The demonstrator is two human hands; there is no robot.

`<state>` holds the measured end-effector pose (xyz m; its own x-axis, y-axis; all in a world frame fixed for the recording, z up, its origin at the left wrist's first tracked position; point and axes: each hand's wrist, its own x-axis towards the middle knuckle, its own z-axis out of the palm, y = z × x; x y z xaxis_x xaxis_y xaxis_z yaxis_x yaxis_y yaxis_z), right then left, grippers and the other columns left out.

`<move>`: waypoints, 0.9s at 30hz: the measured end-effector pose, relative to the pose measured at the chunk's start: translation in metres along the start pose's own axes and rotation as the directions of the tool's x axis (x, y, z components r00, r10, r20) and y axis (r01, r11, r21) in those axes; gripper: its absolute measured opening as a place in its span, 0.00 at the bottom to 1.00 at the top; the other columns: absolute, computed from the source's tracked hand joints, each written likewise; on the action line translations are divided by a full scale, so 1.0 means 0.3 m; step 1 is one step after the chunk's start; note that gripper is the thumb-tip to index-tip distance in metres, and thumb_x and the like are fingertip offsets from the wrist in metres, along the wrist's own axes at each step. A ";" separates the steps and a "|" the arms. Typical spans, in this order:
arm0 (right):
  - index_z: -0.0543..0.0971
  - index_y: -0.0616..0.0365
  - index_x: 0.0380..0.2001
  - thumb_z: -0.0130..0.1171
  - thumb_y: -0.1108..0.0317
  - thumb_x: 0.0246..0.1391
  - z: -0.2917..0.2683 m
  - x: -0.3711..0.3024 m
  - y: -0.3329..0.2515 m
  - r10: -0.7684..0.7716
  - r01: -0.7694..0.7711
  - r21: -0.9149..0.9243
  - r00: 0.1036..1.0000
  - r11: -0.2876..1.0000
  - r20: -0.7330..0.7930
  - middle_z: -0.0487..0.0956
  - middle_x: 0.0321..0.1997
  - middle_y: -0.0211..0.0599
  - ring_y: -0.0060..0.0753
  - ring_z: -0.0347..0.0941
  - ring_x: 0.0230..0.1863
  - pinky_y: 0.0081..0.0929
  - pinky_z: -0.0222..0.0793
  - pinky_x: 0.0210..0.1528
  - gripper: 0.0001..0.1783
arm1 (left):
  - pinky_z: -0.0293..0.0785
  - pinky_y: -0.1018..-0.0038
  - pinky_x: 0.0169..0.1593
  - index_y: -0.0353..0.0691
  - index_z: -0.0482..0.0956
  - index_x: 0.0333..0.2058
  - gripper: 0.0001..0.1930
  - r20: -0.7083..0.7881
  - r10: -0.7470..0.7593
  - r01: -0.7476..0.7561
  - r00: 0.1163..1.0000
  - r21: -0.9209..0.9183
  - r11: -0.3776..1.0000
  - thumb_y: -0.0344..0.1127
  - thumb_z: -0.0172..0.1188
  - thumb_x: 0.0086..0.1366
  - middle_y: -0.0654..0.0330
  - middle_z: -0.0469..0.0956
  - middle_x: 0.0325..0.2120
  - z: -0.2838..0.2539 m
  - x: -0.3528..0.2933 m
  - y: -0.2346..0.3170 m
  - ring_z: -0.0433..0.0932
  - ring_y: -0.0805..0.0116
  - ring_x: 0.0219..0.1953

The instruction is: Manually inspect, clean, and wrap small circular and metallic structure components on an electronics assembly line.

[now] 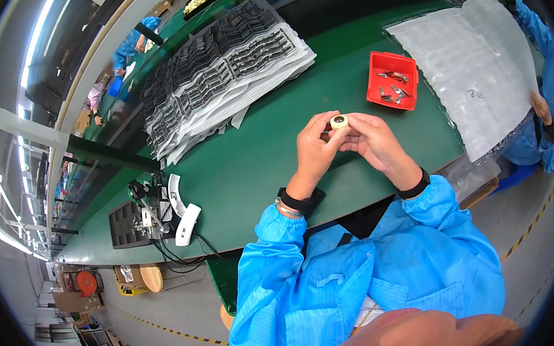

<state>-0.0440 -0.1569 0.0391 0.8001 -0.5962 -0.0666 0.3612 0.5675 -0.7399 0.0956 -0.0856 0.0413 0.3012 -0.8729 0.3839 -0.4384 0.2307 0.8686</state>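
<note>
My left hand [316,145] and my right hand [376,140] meet above the green table, with their fingers closed around a small round cream-coloured piece with a dark centre [339,122]. Its exact kind is too small to tell. Fingertips from both sides touch it, and they hide its lower part. Just beyond my right hand stands a red plastic bin [376,62] with several small metal parts [398,92] in it.
Stacked black moulded strips [228,53] on white sheets lie at the far left. White curved pieces [187,225] and a small device with cables [151,209] sit left. A large white padded sheet [471,73] lies right, beside a co-worker's blue sleeve [532,23]. The green table [251,175] spans between.
</note>
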 end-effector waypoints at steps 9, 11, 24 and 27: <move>0.71 0.65 0.46 0.45 0.63 0.64 0.041 -0.031 0.004 -0.010 0.011 0.016 1.000 1.000 -0.018 0.78 0.41 0.41 0.26 0.75 0.41 0.22 0.72 0.42 0.16 | 0.76 0.72 0.39 0.33 0.76 0.37 0.17 -0.137 0.269 -0.245 0.953 0.167 0.955 0.27 0.70 0.48 0.49 0.78 0.37 0.000 -0.032 0.038 0.79 0.60 0.38; 0.72 0.67 0.46 0.47 0.67 0.62 0.042 -0.045 0.007 -0.011 0.011 0.010 0.999 1.000 -0.039 0.78 0.39 0.39 0.23 0.74 0.38 0.21 0.71 0.41 0.14 | 0.76 0.70 0.39 0.34 0.76 0.35 0.17 -0.117 0.296 -0.273 0.948 0.180 0.945 0.30 0.71 0.47 0.49 0.79 0.35 -0.008 -0.036 0.049 0.80 0.58 0.37; 0.75 0.63 0.41 0.65 0.72 0.42 0.022 -0.018 -0.067 -0.439 0.547 -0.799 0.799 0.248 0.411 0.77 0.40 0.42 0.37 0.76 0.30 0.28 0.73 0.32 0.20 | 0.72 0.74 0.26 0.35 0.75 0.28 0.21 -0.098 0.181 -0.178 0.979 0.041 0.983 0.48 0.70 0.48 0.56 0.76 0.26 -0.059 -0.079 0.033 0.76 0.63 0.25; 0.75 0.64 0.40 0.64 0.74 0.43 0.015 -0.023 -0.031 -0.510 0.584 -0.767 0.761 0.267 0.402 0.77 0.37 0.40 0.32 0.76 0.30 0.24 0.74 0.30 0.18 | 0.71 0.74 0.26 0.34 0.76 0.29 0.21 -0.040 0.115 -0.116 0.993 -0.030 0.993 0.46 0.71 0.48 0.57 0.76 0.26 -0.061 -0.070 0.015 0.76 0.64 0.24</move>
<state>-0.0509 -0.1557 0.0495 0.6171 -0.5143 0.5955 0.1962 -0.6324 -0.7494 0.1027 -0.0584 0.0428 0.2826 -0.8228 0.4931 -0.4444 0.3432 0.8275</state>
